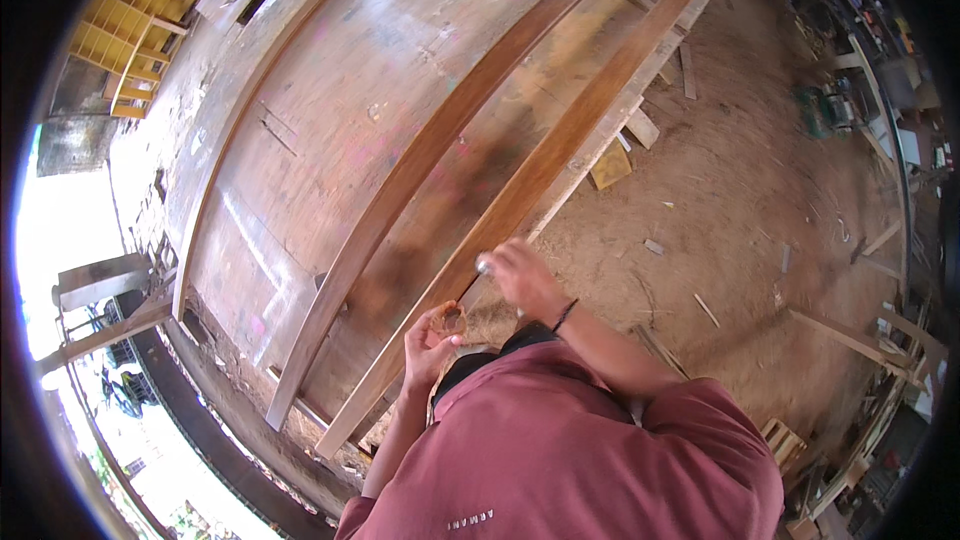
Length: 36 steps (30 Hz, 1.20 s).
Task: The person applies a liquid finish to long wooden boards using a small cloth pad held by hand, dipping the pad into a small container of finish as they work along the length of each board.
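Note:
My left hand [425, 348] is closed around a small round container [452, 319] with something brown in it, just beside the nearest wooden board. My right hand [525, 278] is at that board's right edge, its fingers closed on a small whitish wad [485, 265]; motion blur hides what it is made of. The nearest board [565, 145] is long and narrow. It looks reddish brown and darker beyond my right hand, and paler toward its near end. A second long brown board [435, 140] lies to its left, with a gap between them.
Both boards rest along a wide, stained worktable [350, 100]. A third strip [225, 140] runs along its left side. Wood offcuts [610, 165] lie by the dusty floor [730, 200] on the right. A yellow shelf-like frame [125, 20] stands far left; cluttered shelving lines the right.

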{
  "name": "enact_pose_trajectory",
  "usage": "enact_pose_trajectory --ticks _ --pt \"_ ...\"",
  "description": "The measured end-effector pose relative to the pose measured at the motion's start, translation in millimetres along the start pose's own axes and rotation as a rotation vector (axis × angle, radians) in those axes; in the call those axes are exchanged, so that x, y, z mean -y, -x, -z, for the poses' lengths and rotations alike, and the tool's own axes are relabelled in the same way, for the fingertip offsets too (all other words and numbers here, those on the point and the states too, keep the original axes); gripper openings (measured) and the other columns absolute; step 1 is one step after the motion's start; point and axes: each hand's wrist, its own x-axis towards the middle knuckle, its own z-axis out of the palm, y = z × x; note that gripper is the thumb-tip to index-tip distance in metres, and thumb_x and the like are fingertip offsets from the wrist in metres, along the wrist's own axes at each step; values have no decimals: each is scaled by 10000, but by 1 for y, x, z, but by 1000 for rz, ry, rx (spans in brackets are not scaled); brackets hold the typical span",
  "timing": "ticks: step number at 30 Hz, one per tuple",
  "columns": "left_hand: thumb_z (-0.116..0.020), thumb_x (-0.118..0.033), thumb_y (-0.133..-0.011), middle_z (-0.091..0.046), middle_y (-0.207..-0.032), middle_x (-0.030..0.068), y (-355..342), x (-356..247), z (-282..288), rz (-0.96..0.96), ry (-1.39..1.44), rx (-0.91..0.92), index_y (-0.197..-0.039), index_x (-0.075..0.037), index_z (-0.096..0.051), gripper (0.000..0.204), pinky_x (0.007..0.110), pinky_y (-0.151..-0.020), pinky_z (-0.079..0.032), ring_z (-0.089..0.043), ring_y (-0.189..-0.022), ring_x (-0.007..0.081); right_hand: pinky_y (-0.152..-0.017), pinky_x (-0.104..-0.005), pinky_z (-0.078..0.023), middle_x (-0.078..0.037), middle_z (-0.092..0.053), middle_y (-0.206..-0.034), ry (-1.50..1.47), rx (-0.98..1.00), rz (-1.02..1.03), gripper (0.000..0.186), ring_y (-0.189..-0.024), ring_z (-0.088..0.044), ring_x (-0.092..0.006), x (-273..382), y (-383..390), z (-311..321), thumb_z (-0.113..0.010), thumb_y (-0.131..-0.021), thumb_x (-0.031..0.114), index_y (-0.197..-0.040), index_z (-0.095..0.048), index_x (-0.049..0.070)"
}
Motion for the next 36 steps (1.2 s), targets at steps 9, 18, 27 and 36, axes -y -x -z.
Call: enact_pose_trajectory --ticks 9,18,27,36 --pt "-844 -47 -822 -668 -1306 119 19 3 31 -105 136 -136 -1385 67 -574 635 359 -1070 -486 -641 -1197 202 -910 -392 -523 -104 -609 -1029 251 59 -73 260 -1058 -554 -280 -19 -39 5 -587 -876 -14 -1121 -666 18" --pt "-838 -102 -834 -656 -1345 116 63 34 80 -166 214 -278 -1409 62 -559 660 362 -1117 -447 -619 -1258 214 -857 -424 -459 -134 -621 -842 133 86 171 142 -901 -596 -305 17 -64 -10 -559 -918 128 -980 -681 91" --pt "-793 -38 -877 -676 -1299 67 129 73 158 -241 175 -546 -1402 23 -596 564 309 -1066 -477 -631 -1200 155 -900 -465 -468 -142 -622 -993 220 238 160 146 -991 -556 -334 31 -71 -36 -586 -910 41 -1037 -659 38" --pt "-800 -49 -895 -674 -1292 49 187 106 221 -270 254 -656 -1414 16 -592 563 288 -1024 -495 -630 -1183 138 -976 -472 -487 -148 -651 -1054 24 435 377 179 -1066 -600 -327 168 -11 -149 -556 -928 45 -1070 -665 43"
